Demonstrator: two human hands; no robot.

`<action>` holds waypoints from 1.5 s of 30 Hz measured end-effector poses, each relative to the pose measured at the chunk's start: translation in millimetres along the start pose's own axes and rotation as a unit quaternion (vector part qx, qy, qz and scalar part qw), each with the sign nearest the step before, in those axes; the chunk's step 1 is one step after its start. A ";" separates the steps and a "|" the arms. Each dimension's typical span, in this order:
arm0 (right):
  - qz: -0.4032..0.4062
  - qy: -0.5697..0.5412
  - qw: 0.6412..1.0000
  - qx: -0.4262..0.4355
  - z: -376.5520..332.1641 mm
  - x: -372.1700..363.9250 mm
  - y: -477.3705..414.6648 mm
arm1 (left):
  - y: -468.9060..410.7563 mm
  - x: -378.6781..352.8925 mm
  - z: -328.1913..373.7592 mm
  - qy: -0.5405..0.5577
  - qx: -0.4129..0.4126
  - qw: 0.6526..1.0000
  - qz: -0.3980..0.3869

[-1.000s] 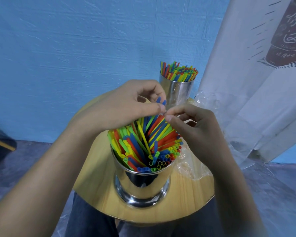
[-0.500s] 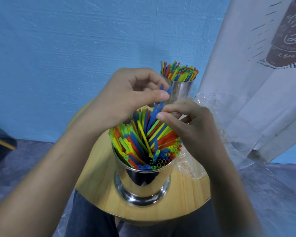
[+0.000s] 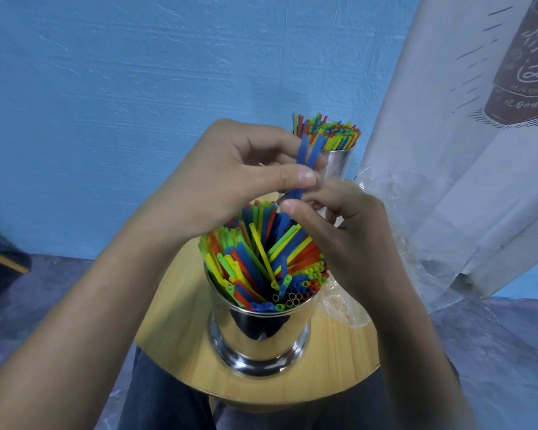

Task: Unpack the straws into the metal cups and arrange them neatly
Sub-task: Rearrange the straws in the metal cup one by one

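Above the packed near cup (image 3: 261, 336), the left hand (image 3: 230, 181) pinches blue straws (image 3: 306, 156) while the right hand (image 3: 348, 237) pinches their lower ends.

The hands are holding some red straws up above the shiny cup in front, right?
Not quite: those straws are blue, not red. The head view shows the left hand and the right hand pinching a few blue straws above the front shiny cup. The rest is as you said.
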State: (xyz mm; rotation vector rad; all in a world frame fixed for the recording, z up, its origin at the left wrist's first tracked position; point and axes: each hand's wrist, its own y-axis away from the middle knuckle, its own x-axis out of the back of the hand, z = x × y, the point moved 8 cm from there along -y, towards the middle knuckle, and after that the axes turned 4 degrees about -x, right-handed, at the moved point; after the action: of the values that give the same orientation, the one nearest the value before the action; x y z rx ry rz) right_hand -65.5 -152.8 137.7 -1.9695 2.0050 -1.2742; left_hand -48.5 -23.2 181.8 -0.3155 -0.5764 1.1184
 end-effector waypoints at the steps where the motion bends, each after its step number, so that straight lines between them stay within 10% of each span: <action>1: -0.001 -0.004 1.000 -0.004 1.8 -0.3 0.2 | -0.3 2.8 1.6 0.002 -0.007 1.000 0.010; 11: -0.042 -0.124 0.990 -0.061 18.7 3.6 0.3 | 6.3 53.0 -11.5 0.132 -0.005 0.967 0.220; 34: 0.071 -0.115 0.988 -0.072 27.3 17.6 3.7 | 8.5 69.9 -30.8 0.135 0.021 0.947 0.290; 45: 0.003 -0.086 0.990 -0.115 43.4 4.6 6.0 | 20.3 82.8 -50.8 0.281 0.030 0.879 0.383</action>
State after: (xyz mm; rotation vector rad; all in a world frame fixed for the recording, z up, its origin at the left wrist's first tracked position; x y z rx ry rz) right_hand -46.7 -179.4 107.9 -2.0827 2.1520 -0.8713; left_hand -8.3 62.8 152.9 -0.8292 0.1404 1.7056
